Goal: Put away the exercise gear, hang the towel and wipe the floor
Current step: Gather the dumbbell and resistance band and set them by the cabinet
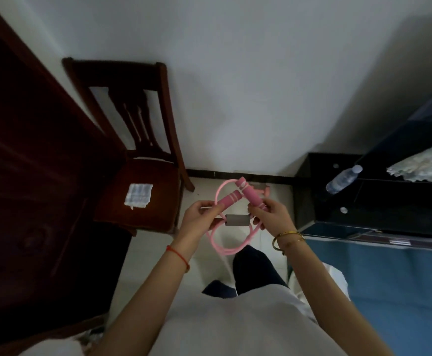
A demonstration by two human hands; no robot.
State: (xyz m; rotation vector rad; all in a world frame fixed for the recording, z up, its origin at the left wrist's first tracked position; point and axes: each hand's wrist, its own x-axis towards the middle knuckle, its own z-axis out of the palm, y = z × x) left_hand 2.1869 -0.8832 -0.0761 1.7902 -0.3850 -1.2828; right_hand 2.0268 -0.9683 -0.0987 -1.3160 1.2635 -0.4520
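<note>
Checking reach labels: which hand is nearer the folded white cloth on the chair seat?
Left. The left hand holds one pink handle of the jump rope just right of the chair with the folded white cloth; the right hand is farther right, toward the black cabinet.

Open floor [269, 227] between chair [143, 201] and black cabinet [364, 201].

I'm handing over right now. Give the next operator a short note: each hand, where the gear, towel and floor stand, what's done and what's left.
Left hand pinches one pink handle of the skipping rope; right hand grips the other handle. The cord hangs in loops below, with a grey foam piece between the hands.
A folded white cloth, maybe the towel, lies on the chair seat, not hung.
A water bottle lies on the black cabinet.
Done: rope gathered in hand.
Left: stow rope, hang towel, wipe floor.
</note>
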